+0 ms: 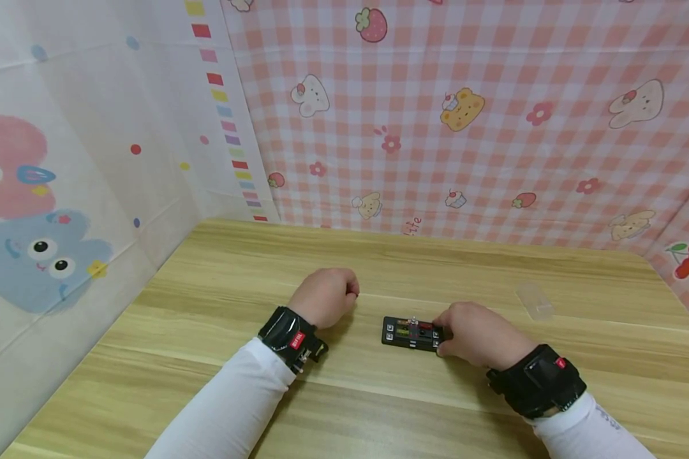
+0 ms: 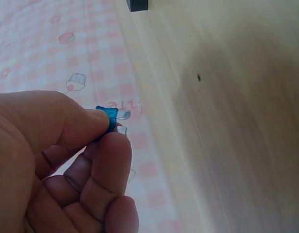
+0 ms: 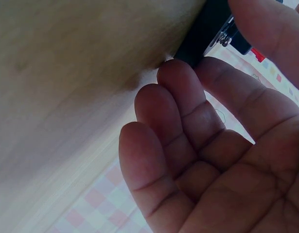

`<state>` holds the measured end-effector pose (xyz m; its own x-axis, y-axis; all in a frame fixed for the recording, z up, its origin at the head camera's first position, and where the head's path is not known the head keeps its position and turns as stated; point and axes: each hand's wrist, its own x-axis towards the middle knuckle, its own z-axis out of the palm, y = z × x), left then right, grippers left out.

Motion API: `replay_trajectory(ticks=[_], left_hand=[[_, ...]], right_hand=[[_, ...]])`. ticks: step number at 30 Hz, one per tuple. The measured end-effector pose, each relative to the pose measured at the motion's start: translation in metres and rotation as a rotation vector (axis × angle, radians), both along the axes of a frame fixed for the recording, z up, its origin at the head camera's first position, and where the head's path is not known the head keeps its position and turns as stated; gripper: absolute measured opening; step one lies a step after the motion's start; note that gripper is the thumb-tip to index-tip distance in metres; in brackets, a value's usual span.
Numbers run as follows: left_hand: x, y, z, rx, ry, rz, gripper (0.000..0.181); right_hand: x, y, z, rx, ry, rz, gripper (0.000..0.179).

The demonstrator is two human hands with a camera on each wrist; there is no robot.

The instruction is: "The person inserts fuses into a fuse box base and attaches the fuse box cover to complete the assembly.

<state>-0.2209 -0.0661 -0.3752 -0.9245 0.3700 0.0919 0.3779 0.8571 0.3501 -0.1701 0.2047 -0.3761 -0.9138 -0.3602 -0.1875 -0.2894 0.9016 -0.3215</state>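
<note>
A black fuse block [image 1: 413, 333] lies flat on the table, with red and yellow fuses and metal screw terminals on top. My right hand [image 1: 473, 335] grips its right end between thumb and index finger; the right wrist view shows the block's dark edge [image 3: 202, 36] between them, the other fingers loosely curled. To the left of the block, my left hand [image 1: 325, 296] is held apart from it. In the left wrist view, thumb and index finger pinch a small blue blade fuse [image 2: 109, 115], its metal prongs sticking out past the fingertips.
A clear plastic cover [image 1: 534, 301] lies on the wooden table [image 1: 344, 408] at the right, beyond my right hand. A pink checked cloth [image 1: 413, 159] hangs behind the table, and a white printed cloth [image 1: 120, 210] at the left. A tiny dark speck [image 2: 199, 77] shows on the wood.
</note>
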Motion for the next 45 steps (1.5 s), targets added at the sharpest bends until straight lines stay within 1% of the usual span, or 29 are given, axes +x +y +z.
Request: replay_trajectory(ticks=[8, 15, 20, 27, 34, 39, 45], left_hand=[[0.005, 0.005, 0.005, 0.011, 0.016, -0.049, 0.004], [0.009, 0.012, 0.008, 0.029, 0.034, -0.085, 0.016], [0.012, 0.016, 0.01, 0.035, 0.033, -0.117, 0.015], [0.016, 0.02, 0.01, 0.034, 0.042, -0.148, 0.012], [0.021, 0.026, 0.008, 0.028, 0.091, -0.199, 0.012], [0.024, 0.032, 0.007, 0.031, 0.11, -0.225, 0.013], [0.028, 0.039, 0.007, 0.027, 0.102, -0.231, 0.013]], right_hand=[[0.0, 0.0, -0.001, 0.004, 0.001, -0.011, 0.038], [0.001, -0.001, 0.0, 0.002, 0.008, -0.001, 0.036], [0.001, -0.001, 0.0, 0.0, 0.01, 0.007, 0.033], [0.0, 0.0, -0.001, 0.001, 0.008, 0.01, 0.032], [-0.001, 0.0, -0.001, 0.0, -0.005, 0.006, 0.031], [-0.001, 0.0, 0.0, 0.005, -0.001, 0.013, 0.031], [-0.001, 0.001, 0.001, 0.004, 0.009, 0.033, 0.029]])
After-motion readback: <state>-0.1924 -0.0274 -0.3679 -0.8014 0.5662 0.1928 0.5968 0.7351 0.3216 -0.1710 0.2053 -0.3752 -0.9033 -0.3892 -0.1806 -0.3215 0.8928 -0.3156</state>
